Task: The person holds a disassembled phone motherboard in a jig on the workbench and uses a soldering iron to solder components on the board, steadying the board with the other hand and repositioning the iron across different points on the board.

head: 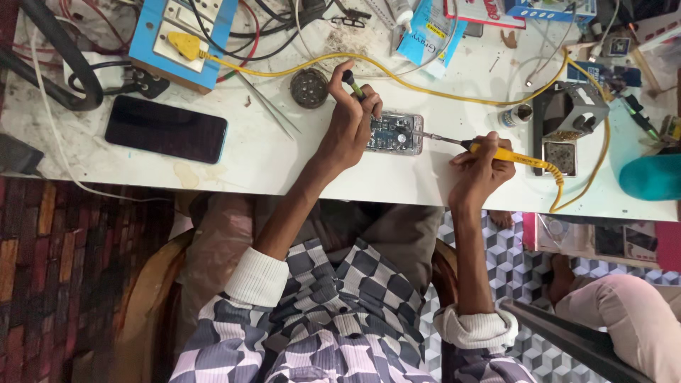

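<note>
Head view, looking down on a white workbench [284,163]. Left hand [351,120] closed round a small dark-handled tool [352,84], held upright in the fingers, while the same hand rests against the left edge of an opened phone [394,132] with its circuit board showing. Right hand [481,170] gripped round a yellow soldering iron [507,154], pen-style, metal tip pointing left and at or just beside the right end of the opened phone; contact too fine to tell. The opened phone lies flat near the front edge of the workbench, between the two hands.

Handling, as a judgement: the opened phone looks light, stiff and fragile, with an exposed board, so best held by its outer frame edges, not the components. The soldering iron looks light and rigid, its tip likely hot, so grip stays on the yellow handle; its coiled yellow cord [560,188] may tug a little.

Counts: one opened phone, one soldering iron, one dark-handled tool. One intact black phone [166,129] lies screen-up, well to the left. One blue socket board [181,39] with one yellow plug [183,45]. One pair of tweezers [266,105]. One round dark tin [309,88]. One iron stand [567,120] at right. One small bottle [516,115] just beside it.
</note>
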### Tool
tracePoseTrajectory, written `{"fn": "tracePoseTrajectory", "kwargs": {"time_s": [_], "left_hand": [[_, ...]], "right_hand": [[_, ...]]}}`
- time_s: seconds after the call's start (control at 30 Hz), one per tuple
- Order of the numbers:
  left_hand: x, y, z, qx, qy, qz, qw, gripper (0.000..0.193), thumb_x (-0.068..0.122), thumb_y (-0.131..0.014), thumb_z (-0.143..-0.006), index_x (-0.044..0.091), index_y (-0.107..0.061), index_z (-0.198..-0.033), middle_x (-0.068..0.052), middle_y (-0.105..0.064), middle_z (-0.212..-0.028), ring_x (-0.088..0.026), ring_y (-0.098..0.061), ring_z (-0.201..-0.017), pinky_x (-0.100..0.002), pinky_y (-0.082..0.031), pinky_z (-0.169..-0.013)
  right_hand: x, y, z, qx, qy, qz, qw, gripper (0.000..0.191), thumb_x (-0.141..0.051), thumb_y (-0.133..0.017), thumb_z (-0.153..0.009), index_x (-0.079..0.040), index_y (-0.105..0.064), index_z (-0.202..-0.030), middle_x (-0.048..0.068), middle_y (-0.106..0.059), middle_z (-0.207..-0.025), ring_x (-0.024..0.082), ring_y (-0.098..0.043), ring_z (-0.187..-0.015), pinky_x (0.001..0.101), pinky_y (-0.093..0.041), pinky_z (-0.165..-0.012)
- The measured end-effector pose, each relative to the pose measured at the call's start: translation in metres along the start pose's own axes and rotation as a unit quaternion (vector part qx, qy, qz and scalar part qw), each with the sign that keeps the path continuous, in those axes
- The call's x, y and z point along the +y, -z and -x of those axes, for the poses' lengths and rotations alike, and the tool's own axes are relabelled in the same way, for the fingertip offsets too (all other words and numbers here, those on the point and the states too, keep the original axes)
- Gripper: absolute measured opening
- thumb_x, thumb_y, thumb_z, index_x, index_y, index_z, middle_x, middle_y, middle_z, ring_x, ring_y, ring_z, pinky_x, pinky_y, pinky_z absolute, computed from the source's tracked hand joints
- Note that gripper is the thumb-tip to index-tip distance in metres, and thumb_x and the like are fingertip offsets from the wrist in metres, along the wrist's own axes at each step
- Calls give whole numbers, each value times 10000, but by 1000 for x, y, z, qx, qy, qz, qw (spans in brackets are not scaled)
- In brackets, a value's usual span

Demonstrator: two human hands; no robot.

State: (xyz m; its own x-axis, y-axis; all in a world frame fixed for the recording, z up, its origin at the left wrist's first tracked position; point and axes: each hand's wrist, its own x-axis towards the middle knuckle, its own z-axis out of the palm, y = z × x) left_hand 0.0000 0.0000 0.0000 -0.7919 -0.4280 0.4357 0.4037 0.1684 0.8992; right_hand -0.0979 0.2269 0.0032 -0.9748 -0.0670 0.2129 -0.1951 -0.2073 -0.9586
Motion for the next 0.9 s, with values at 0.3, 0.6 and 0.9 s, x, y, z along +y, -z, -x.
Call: {"fn": "tracePoseTrajectory", "kwargs": {"time_s": [0.3, 0.6, 0.9], "left_hand": [[7, 2, 1, -6, -44, -13, 999, 504, -25, -352, -1146, 72, -57, -1543, -80, -453, -1026, -169, -520, -891, -319, -487, -896], [1, 4, 1, -13, -48, -10, 999, 523, -18, -349, -1147, 95, -42, -1555, -86, -439, -1084, -167, -542, -919, -318, -499, -914], [2, 3, 0, -10, -43, -16, 999, 486, 50, -342, -1175, 97, -34, -1548, -70, -463, -992, -165, -511, -891, -333, -484, -897]], "right_hand": [[-3, -4, 2, 21, 12, -14, 1000, 339, -284, -643, -1110, -30, -561, -901, 39, -539, -703, 121, -522, -504, 265, -428, -474], [-4, -6, 1, 12, -1, -4, 1000, 340, -317, -637, -1100, -42, -563, -915, 36, -536, -678, 129, -555, -496, 254, -397, -460], [-9, -6, 5, -6, 7, -1, 1000, 324, -289, -648, -1117, -19, -595, -946, 45, -551, -692, 133, -546, -516, 260, -380, -497]]}}
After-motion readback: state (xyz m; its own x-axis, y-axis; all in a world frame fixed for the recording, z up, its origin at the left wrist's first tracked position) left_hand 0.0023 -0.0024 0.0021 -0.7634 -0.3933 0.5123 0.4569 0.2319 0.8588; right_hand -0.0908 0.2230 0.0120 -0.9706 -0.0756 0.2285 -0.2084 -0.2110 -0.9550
